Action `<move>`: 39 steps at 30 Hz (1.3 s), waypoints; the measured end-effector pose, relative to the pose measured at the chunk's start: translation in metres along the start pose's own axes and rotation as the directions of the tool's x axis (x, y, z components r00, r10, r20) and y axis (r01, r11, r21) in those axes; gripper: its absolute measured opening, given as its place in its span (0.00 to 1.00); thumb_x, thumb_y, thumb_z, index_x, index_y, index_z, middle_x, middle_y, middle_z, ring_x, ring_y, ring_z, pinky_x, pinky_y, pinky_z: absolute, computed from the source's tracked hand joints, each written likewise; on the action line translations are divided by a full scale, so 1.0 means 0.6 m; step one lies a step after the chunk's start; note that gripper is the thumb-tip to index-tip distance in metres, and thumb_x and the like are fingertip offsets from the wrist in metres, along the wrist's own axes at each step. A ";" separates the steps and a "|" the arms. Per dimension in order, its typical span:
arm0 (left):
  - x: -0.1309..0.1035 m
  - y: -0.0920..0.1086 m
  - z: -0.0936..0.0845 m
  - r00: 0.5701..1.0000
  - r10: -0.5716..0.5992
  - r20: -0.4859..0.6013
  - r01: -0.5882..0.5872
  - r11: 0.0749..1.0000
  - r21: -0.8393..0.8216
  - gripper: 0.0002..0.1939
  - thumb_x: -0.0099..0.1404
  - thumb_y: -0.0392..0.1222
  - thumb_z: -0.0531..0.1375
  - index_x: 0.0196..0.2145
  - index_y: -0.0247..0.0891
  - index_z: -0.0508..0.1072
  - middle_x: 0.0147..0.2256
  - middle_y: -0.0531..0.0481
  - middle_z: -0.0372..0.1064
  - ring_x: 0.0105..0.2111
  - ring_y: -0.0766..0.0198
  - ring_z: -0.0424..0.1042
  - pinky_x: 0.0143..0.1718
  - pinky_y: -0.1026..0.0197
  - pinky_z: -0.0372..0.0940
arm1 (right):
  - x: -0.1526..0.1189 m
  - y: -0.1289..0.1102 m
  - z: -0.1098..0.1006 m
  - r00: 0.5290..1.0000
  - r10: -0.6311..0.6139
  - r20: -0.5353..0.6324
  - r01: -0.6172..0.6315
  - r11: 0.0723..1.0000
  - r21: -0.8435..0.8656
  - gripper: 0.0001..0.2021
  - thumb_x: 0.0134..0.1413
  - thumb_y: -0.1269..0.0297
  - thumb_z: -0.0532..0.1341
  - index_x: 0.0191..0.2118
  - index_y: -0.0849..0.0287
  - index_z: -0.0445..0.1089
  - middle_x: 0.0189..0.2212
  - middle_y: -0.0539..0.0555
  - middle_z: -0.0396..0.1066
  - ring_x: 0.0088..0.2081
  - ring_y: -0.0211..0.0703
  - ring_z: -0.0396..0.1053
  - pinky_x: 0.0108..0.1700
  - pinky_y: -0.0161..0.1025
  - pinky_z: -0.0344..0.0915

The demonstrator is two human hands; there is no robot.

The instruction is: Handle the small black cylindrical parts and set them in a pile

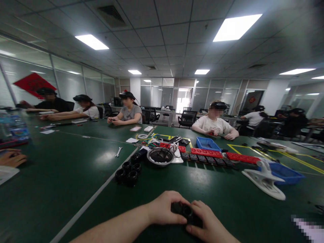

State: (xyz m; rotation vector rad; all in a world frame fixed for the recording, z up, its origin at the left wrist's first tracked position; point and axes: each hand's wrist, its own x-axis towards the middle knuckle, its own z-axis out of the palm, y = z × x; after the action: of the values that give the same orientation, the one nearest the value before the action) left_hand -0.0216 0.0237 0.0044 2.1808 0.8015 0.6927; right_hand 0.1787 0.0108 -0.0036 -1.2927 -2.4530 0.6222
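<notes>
My left hand (168, 208) is closed around the left side of a black ring-shaped part (187, 211), thumb along its near edge. From the other side my right hand (206, 221) grips the same dark piece, its thumb and fingers wrapped about it. A round opening shows on the top between both hands. Fingers cover much of the part, so its full shape is hidden. Beyond my hands, to the left, a cluster of similar black round parts (128, 172) stands on the green table (157, 182).
A metal bowl (161, 157) with dark cables, red power strips (206, 153) and blue trays (208, 143) lie across the table. A white clamp-like stand (265, 180) is at right, a wrench (118, 152) at left. Another person's hand (12, 158) rests at the left edge; several people sit opposite.
</notes>
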 end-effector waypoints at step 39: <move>0.000 0.016 0.059 0.959 -0.177 -0.223 0.195 0.979 0.059 0.17 0.44 0.37 0.69 0.34 0.40 0.71 0.33 0.55 0.65 0.35 0.63 0.64 0.35 0.65 0.58 | -0.008 -0.013 0.013 0.985 0.148 -0.088 -0.159 0.978 -0.132 0.28 0.22 0.52 0.71 0.35 0.61 0.67 0.34 0.54 0.67 0.36 0.49 0.62 0.38 0.42 0.56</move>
State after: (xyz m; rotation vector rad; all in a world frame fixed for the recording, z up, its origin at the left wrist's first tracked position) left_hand 0.0056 0.0032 -0.0098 2.0890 1.1499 0.8229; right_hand 0.1726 0.0011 -0.0069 -1.5412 -2.3853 0.4345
